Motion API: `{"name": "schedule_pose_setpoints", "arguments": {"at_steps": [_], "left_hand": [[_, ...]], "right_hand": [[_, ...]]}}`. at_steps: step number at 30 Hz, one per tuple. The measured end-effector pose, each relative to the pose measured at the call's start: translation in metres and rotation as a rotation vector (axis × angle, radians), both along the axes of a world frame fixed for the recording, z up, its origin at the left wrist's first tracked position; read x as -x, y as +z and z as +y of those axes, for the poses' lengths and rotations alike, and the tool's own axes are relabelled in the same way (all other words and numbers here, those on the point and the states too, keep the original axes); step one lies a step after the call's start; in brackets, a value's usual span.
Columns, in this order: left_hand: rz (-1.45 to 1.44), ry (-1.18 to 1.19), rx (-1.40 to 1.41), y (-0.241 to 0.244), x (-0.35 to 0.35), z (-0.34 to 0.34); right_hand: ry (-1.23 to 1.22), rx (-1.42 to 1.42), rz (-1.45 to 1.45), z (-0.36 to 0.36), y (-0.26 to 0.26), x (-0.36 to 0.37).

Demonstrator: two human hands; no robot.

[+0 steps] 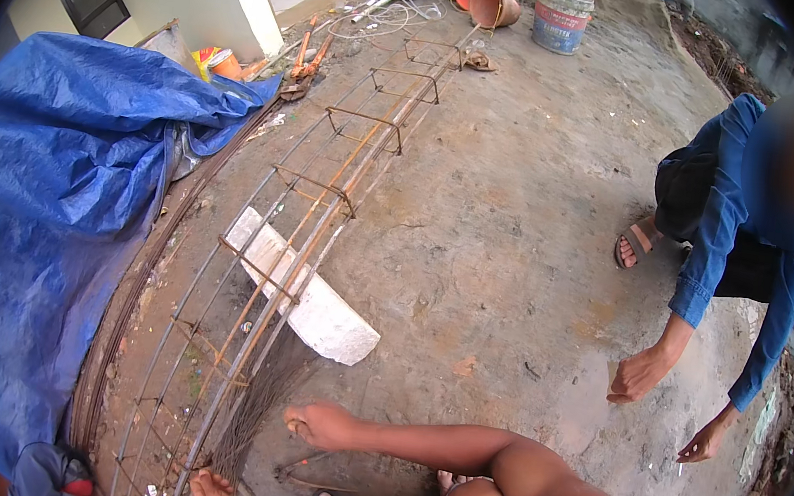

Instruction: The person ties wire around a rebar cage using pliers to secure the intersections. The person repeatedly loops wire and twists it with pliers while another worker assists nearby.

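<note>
My right hand (322, 424) is closed into a loose fist above the ground, just right of a steel rebar cage (318, 232). Nothing is plainly visible in its fingers. My left hand (216, 495) is low in the view, its fingers curled beside the cage's near end; whether it touches a bar or holds something cannot be told. Long bars and square stirrups make up the cage, which runs away towards the top. A white block (337, 323) lies crosswise under it. A bundle of thin dark wires (237, 428) lies along its near right side.
A blue tarpaulin (62, 158) covers the left, beside long dark bars (112, 333). Orange-handled bolt cutters (306, 61) lie farther up. Buckets (494, 8) and a paint pail (561, 20) stand at the back. A person in blue sleeves (710, 210) crouches at right, hands lowered.
</note>
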State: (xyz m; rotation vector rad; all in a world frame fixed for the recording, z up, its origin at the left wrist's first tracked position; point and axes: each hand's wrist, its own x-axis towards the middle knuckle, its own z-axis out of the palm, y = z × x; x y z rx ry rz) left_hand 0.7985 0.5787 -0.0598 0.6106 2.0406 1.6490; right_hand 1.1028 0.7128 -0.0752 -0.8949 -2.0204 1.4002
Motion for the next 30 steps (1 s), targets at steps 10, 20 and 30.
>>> {"name": "schedule_pose_setpoints", "arguments": {"at_steps": [10, 20, 30], "left_hand": [[-0.537, -0.250, -0.173, 0.047, -0.030, -0.011], [-0.305, -0.114, -0.141, 0.052, -0.043, -0.011], [-0.233, -0.168, -0.007, 0.041, -0.020, -0.004]], "right_hand": [[1.082, 0.772, 0.146, -0.065, 0.008, 0.027], [0.113, 0.882, 0.011, -0.009, -0.010, -0.009], [1.086, 1.199, 0.272, -0.049, 0.032, 0.028]]}}
